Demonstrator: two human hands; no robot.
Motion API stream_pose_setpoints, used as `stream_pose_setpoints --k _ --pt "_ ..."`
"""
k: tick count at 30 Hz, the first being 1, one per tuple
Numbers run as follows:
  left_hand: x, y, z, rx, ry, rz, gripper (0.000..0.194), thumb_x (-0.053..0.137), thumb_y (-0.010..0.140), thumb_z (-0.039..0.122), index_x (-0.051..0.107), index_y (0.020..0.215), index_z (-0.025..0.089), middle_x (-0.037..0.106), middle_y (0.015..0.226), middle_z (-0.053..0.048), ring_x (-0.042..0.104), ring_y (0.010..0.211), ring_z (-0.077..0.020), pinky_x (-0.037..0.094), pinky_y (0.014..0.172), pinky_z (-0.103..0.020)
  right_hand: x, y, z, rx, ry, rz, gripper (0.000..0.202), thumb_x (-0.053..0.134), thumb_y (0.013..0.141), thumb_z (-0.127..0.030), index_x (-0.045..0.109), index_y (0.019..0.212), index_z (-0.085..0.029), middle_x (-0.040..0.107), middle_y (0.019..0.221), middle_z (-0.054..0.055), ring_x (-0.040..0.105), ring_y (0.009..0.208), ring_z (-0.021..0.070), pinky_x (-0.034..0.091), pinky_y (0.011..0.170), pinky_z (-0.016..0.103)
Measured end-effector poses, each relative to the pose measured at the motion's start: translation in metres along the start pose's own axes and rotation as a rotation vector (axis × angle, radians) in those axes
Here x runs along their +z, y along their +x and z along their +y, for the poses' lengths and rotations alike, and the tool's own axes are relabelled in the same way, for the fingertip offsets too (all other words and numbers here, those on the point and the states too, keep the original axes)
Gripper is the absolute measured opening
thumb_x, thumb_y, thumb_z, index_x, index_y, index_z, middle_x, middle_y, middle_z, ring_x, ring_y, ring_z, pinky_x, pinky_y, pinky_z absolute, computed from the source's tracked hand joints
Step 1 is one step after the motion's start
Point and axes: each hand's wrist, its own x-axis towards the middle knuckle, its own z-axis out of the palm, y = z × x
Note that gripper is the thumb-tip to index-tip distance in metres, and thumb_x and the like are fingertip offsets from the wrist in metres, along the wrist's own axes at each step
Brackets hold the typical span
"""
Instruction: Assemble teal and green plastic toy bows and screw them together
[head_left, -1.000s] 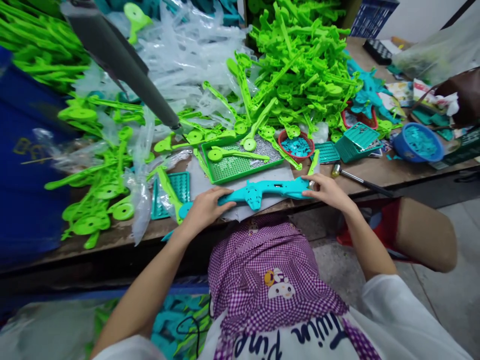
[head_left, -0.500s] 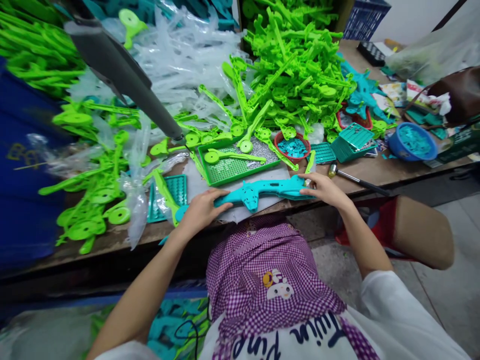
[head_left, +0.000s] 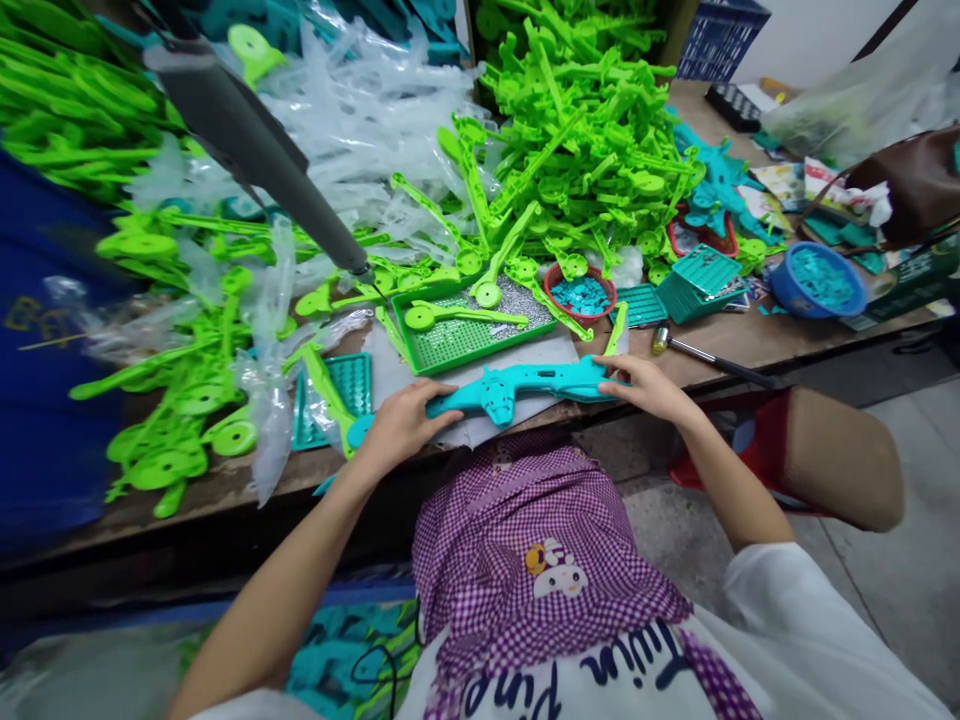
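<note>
Turquoise part [head_left: 544,378] | left hand [head_left: 400,425] clasping palm-down | right hand [head_left: 651,387] pinching end

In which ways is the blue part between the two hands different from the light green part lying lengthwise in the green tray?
The blue part is held by the left hand and right hand; the light green part lies untouched in the green tray. The blue part is thicker, with a near-side projection; the light green part is slim with a disc-shaped end. Both are long.

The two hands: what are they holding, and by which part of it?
A long turquoise plastic piece: the left hand grips one end, the right hand the other.
</note>
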Motion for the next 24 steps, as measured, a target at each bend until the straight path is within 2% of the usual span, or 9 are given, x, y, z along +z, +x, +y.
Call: stream_pose_setpoints --k 3,6,8,11,13,18,24 --pt "-0.001 0.002 0.000 -0.006 -0.014 -0.008 0.048 0.062 0.078 0.060 0.071 0.106 0.021 0.073 0.105 -0.011 0.067 0.097 -0.0296 0.052 0.087 -0.041 -0.003 -0.001 0.005 0.030 0.167 -0.081 0.063 0.069 0.079 -0.043 0.057 0.136 -0.020 0.070 0.110 0.010 0.065 0.095 0.0235 0.054 0.083 0.038" --pt "-0.001 0.002 0.001 -0.016 -0.015 -0.005 0.049 0.062 0.078 0.060 0.071 0.107 0.021 0.073 0.105 -0.010 0.068 0.097 -0.0294 0.052 0.087 -0.041 -0.003 -0.003 0.010 0.050 0.272 -0.082 0.066 0.070 0.078 -0.044 0.057 0.137 -0.019 0.071 0.112 0.011 0.065 0.101 0.0251 0.054 0.087 0.041" --pt "-0.001 0.002 0.001 -0.020 -0.009 -0.004 0.049 0.062 0.079 0.060 0.071 0.107 0.021 0.073 0.104 -0.010 0.068 0.096 -0.0293 0.053 0.086 -0.041 -0.001 -0.005 0.012 0.036 0.274 -0.068 0.065 0.070 0.079 -0.044 0.056 0.138 -0.020 0.069 0.121 0.012 0.064 0.109 0.0268 0.051 0.094 0.044" --pt "0.000 0.002 0.001 -0.014 -0.008 0.002 0.048 0.063 0.079 0.060 0.071 0.106 0.021 0.073 0.103 -0.010 0.068 0.095 -0.0294 0.053 0.085 -0.041 0.004 -0.009 0.016 -0.030 0.223 -0.064 0.069 0.069 0.080 -0.041 0.049 0.144 -0.026 0.056 0.143 0.010 0.055 0.127 0.0281 0.046 0.104 0.046" --pt "0.000 0.002 0.001 -0.012 -0.007 0.011 0.048 0.063 0.078 0.060 0.071 0.105 0.021 0.073 0.103 -0.010 0.068 0.095 -0.0293 0.053 0.085 -0.040 0.007 -0.010 0.019 -0.078 0.161 -0.039 0.066 0.066 0.082 -0.037 0.048 0.144 -0.028 0.052 0.148 0.008 0.051 0.132 0.0278 0.041 0.108 0.047" --pt "0.001 0.002 0.001 -0.018 0.006 0.015 0.047 0.062 0.079 0.059 0.071 0.105 0.020 0.073 0.104 -0.011 0.068 0.097 -0.0301 0.053 0.085 -0.041 0.015 -0.010 0.021 -0.086 -0.048 0.069 0.049 0.063 0.081 -0.028 0.062 0.130 -0.023 0.067 0.127 0.011 0.062 0.112 0.0288 0.040 0.102 0.050" --pt "0.002 0.001 0.002 -0.035 0.015 0.010 0.049 0.061 0.079 0.059 0.070 0.106 0.019 0.073 0.106 -0.012 0.068 0.099 -0.0315 0.052 0.088 -0.043 0.028 -0.017 0.008 -0.004 -0.355 0.212 0.035 0.058 0.081 -0.021 0.068 0.115 -0.023 0.072 0.107 0.010 0.060 0.105 0.0294 0.028 0.101 0.052"
